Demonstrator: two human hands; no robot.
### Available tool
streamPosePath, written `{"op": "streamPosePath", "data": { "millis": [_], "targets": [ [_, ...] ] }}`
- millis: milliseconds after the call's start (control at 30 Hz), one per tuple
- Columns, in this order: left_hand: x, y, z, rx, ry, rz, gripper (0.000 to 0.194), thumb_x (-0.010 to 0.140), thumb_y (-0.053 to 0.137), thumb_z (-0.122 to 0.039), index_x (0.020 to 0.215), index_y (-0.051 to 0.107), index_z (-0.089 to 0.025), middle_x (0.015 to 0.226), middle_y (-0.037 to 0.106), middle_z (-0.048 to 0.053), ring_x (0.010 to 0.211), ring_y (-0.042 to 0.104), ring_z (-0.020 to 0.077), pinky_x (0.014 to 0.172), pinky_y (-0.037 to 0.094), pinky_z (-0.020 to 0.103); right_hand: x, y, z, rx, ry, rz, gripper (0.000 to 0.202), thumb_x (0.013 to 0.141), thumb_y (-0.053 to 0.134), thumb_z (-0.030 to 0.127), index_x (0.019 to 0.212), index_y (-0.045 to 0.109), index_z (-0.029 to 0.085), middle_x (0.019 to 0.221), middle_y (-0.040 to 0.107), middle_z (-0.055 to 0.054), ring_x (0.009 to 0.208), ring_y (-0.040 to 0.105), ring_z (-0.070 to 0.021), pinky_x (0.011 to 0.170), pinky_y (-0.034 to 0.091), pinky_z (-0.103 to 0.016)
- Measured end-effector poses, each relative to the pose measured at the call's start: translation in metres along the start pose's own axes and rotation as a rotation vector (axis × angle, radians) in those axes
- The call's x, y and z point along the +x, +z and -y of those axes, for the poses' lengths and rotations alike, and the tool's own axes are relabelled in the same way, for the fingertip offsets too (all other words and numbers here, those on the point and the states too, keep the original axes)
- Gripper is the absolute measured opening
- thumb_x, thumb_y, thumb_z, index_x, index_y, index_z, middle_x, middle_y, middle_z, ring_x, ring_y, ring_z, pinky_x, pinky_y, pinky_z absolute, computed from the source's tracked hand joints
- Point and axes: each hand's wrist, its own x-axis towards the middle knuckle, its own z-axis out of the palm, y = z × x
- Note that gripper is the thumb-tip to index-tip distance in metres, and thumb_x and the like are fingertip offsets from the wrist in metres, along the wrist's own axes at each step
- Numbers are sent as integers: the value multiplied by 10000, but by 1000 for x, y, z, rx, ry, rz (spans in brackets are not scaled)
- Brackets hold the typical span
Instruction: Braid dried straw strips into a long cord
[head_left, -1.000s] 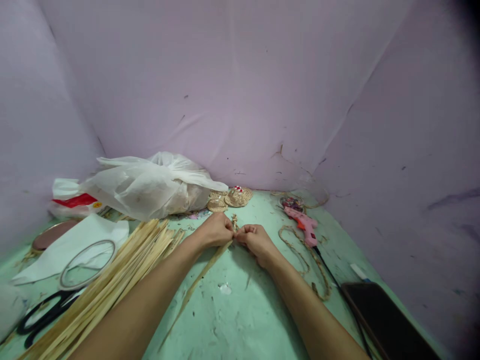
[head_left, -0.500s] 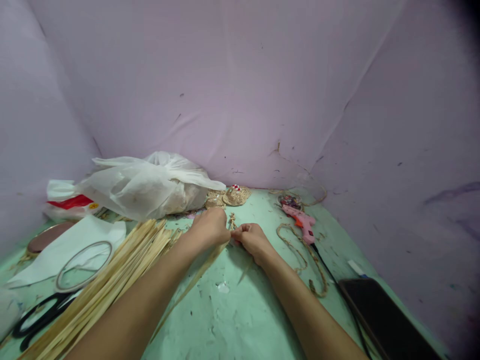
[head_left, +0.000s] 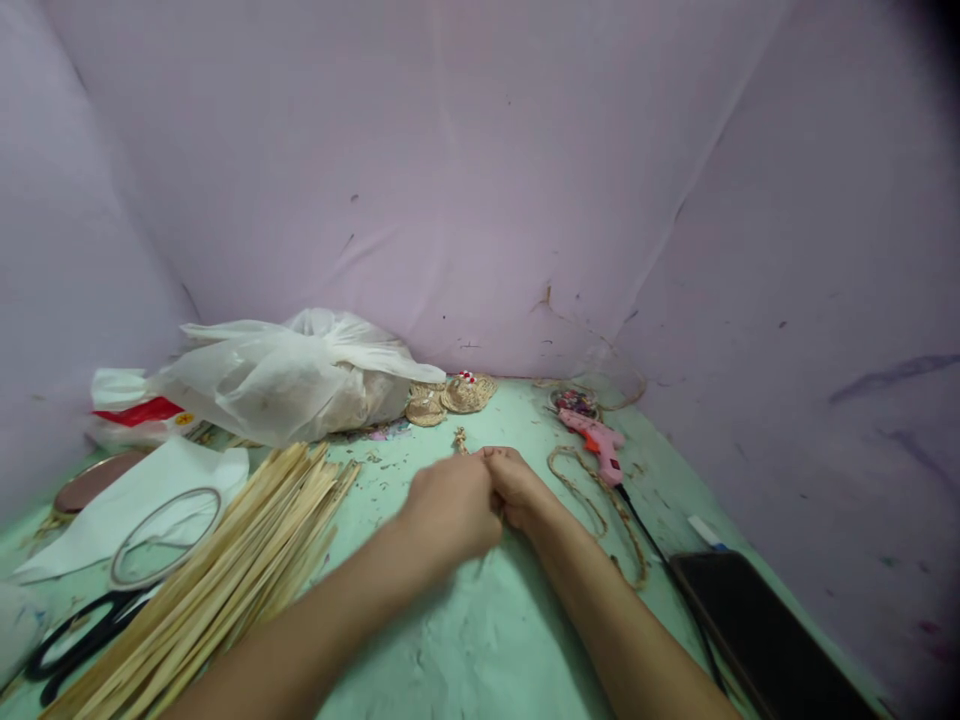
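My left hand (head_left: 455,508) is closed and slightly blurred, pressed up against my right hand; what its fingers grip is hidden. My right hand (head_left: 514,485) is closed too, its fingertips pinched together beside the left knuckles. Just beyond both hands a short braided piece of tan fibre (head_left: 460,438) sticks up from between them, and its lower end is out of sight behind the fingers. Left of my forearm lies a bundle of flat straw strips (head_left: 225,570). A twisted fibre cord (head_left: 626,520) curves over the green table on the right.
Woven straw hats (head_left: 466,394) lie by the back wall, beside a white plastic bag (head_left: 292,375). A pink glue gun (head_left: 600,445) and a black phone (head_left: 765,630) are on the right. Black scissors (head_left: 97,620), a wire ring (head_left: 124,560) and white paper (head_left: 184,465) lie at left.
My left hand has moved right and nearer to me, over against my right hand. The long strip that trailed below it no longer shows. The view has shifted slightly.
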Motion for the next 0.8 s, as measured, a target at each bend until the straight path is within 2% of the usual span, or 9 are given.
{"op": "streamPosePath", "data": {
  "millis": [67,133,167,233,367,467,567,633,800],
  "targets": [
    [9,-26,5,55,-34,-160,87,609,561,-215,568,563,-138,501,479,32,571,498,159,522,313,239,2,-2,1,-16,6,16,103,546,436,103,458,432,157,302,303,67,286,219,-45,337,133,-206],
    [19,-44,10,-157,-175,-227,150,644,520,-211,759,578,-133,488,470,-9,428,424,97,446,286,216,3,-3,2,-45,5,41,122,560,439,123,443,441,157,282,296,65,271,216,-50,329,131,-211],
    [24,-47,13,-278,-232,-202,232,660,502,-205,877,552,-137,497,479,-23,387,396,82,415,273,209,4,-3,3,-58,3,50,129,566,438,130,440,447,158,276,295,64,268,220,-54,326,134,-211],
    [32,-43,19,-499,-306,-74,274,682,470,-168,951,505,-124,526,504,-27,357,380,63,375,264,190,4,-2,3,-71,-4,52,143,576,437,138,436,447,163,273,298,65,267,222,-58,325,137,-213],
    [44,-18,32,-737,-364,255,122,717,418,-125,701,530,-79,534,526,17,382,427,45,369,305,159,5,1,0,-71,-51,60,143,573,437,117,435,448,158,312,369,57,291,242,-49,341,147,-207],
    [50,-9,41,-718,-372,325,169,717,452,-166,599,533,-75,461,491,7,347,404,38,346,287,149,6,-2,-2,-99,-80,89,125,572,447,104,456,460,148,337,405,57,308,259,-39,355,152,-200],
    [51,-10,43,-624,-311,284,154,663,508,-185,546,536,-89,388,435,-23,309,356,41,321,246,162,6,-8,-1,-119,-83,188,101,586,484,134,485,488,140,343,395,65,322,253,-37,363,156,-194],
    [50,-10,41,-504,-288,223,176,634,519,-204,486,503,-111,340,393,-34,284,320,47,313,221,177,4,-11,0,-125,-100,238,83,581,504,135,499,507,130,384,440,52,359,298,-38,383,193,-184],
    [49,-3,36,-272,-286,56,126,541,490,-171,427,441,-149,277,305,-58,250,238,51,308,152,201,4,-10,1,-327,-128,110,64,566,490,71,550,529,119,446,519,27,381,344,-44,401,232,-177]
  ]
}}
